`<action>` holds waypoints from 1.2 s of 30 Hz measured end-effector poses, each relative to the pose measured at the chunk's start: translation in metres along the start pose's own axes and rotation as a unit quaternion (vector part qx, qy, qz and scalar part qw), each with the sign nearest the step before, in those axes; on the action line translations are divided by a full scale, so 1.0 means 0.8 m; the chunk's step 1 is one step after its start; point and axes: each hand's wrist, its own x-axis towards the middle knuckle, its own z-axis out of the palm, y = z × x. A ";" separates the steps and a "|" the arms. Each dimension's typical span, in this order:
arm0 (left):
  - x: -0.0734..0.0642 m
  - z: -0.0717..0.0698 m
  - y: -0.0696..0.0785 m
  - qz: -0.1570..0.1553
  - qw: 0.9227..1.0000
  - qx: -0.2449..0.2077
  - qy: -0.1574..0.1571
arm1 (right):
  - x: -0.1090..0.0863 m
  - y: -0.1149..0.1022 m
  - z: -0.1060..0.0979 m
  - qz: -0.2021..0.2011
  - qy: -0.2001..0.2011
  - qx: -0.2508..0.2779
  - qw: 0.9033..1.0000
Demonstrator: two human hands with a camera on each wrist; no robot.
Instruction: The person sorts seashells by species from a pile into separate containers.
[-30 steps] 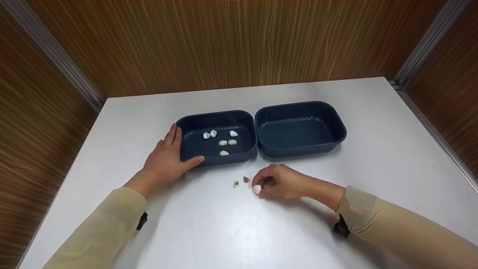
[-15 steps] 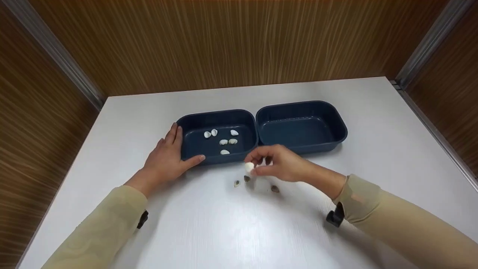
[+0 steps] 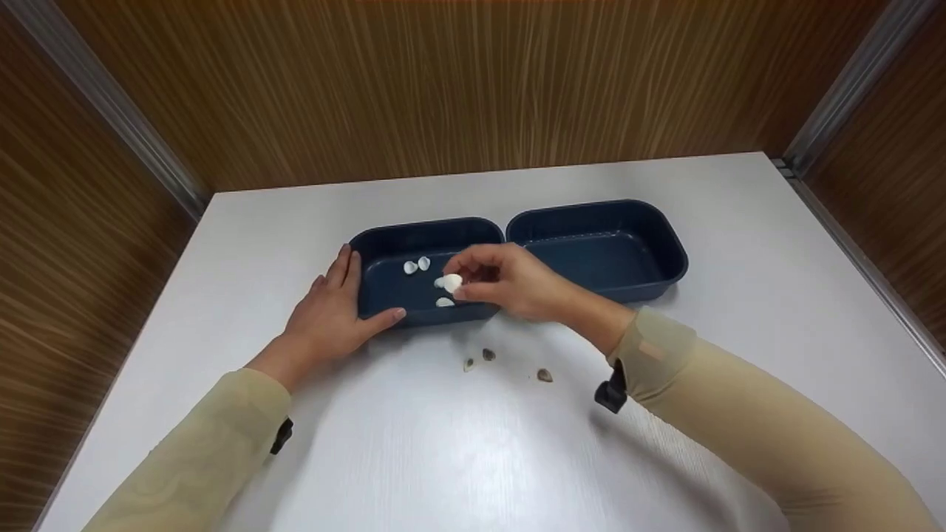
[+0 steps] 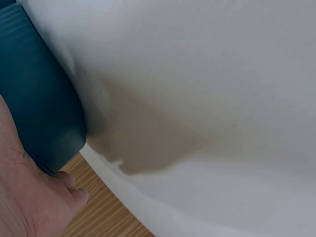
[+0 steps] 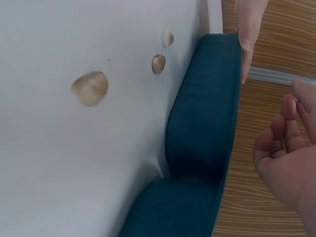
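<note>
My right hand (image 3: 510, 281) is over the left blue bin (image 3: 429, 318), pinching a white seashell (image 3: 453, 284) between thumb and fingertips. In the right wrist view the fingers (image 5: 291, 138) are bent toward the thumb, and the shell is hidden. My left hand (image 3: 325, 314) rests at the left end of that bin, fingers along its side and thumb over the front rim. Inside the bin lie a pair of white shells (image 3: 417, 264) and another white shell (image 3: 444, 302) near the front; the right hand hides others.
A second blue bin (image 3: 599, 292) stands against the first on its right. In front of them on the white table (image 3: 443, 451) lie three small brownish shells, one further right (image 3: 545, 375) and two close together (image 3: 488, 355). Wood-grain panels (image 3: 473, 89) surround the table.
My right hand has lifted the white seashell off the table and carried it up and left over the left bin, uncovering a brownish shell on the table. The left hand stays in place.
</note>
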 end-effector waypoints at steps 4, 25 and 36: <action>-0.002 0.000 0.001 0.002 1.000 0.000 0.003 | 0.016 0.007 0.006 0.004 0.005 -0.004 1.000; 0.000 0.002 0.000 0.002 1.000 -0.004 0.008 | 0.060 0.037 0.030 0.018 0.033 -0.003 0.999; 0.000 0.001 0.001 0.002 1.000 0.009 0.006 | 0.067 0.040 0.033 0.022 0.029 -0.019 0.999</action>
